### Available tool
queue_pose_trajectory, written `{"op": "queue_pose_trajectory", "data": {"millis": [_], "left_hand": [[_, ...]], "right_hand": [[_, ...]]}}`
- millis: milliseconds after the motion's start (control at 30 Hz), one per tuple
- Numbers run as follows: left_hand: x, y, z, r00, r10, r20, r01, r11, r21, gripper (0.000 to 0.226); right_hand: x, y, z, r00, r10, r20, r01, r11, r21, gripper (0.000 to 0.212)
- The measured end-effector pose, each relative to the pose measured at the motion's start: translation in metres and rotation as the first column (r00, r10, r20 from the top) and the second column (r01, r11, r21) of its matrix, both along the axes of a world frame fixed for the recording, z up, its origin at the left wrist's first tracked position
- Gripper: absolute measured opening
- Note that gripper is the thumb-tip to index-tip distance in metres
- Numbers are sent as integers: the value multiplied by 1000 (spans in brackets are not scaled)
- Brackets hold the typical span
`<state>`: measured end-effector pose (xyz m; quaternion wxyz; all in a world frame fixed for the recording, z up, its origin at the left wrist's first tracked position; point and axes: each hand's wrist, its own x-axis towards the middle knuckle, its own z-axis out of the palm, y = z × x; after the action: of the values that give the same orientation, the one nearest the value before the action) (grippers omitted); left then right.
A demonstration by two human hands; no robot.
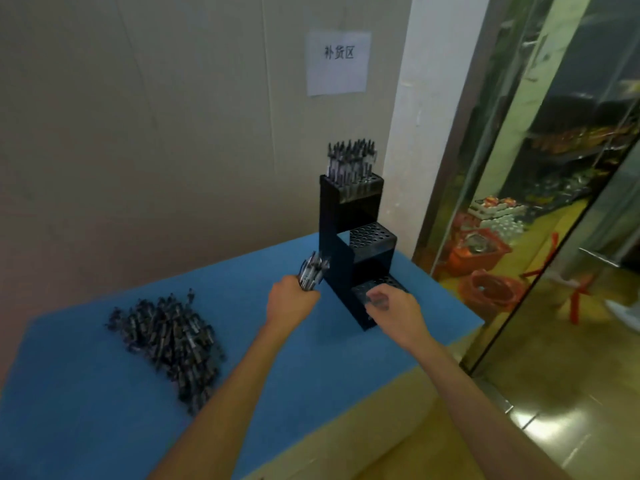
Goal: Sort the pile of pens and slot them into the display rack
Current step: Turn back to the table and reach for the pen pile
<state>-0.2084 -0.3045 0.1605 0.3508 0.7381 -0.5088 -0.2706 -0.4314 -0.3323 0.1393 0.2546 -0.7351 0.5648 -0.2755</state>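
Observation:
A black three-tier display rack (pixel 360 251) stands at the far right of the blue table (pixel 86 410). Its top tier is full of upright pens (pixel 351 161); the middle and bottom tiers show bare holes. A loose pile of dark pens (pixel 169 337) lies on the left of the table. My left hand (pixel 289 303) is shut on a bundle of pens (pixel 313 271) just left of the rack. Over the bottom tier, my right hand (pixel 394 310) pinches what looks like a single pen (pixel 375 301), blurred.
A beige wall with a white paper sign (pixel 338 62) rises behind the table. To the right runs a glass door (pixel 540 202), with red baskets (pixel 485 251) and shelves beyond it. The table's near edge meets tan flooring.

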Motion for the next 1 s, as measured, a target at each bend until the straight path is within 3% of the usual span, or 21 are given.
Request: {"op": "queue_pose_trajectory", "data": {"millis": [267,467,600,733,867,1000], "left_hand": [[-124,-38,14,997,46,65,-46,999,-8,16],[-176,-64,30,991,128,24,-127,991,-33,17],[-189,-84,40,987,161,12,-160,986,-57,19],[-191,-105,49,978,209,23,-207,976,-74,22],[-185,-125,57,970,241,24,-237,966,-104,24],[-179,-142,62,965,261,-1,-259,959,-116,24]], "right_hand": [[-120,-45,27,999,44,10,-43,998,-51,20],[-162,-80,49,989,130,62,-127,991,-51,20],[-162,-110,60,974,198,112,-191,979,-75,16],[-145,-140,72,913,309,265,-302,951,-69,7],[-117,-170,83,850,350,393,-365,930,-40,8],[-93,-191,93,827,369,424,-419,908,28,14]]}}
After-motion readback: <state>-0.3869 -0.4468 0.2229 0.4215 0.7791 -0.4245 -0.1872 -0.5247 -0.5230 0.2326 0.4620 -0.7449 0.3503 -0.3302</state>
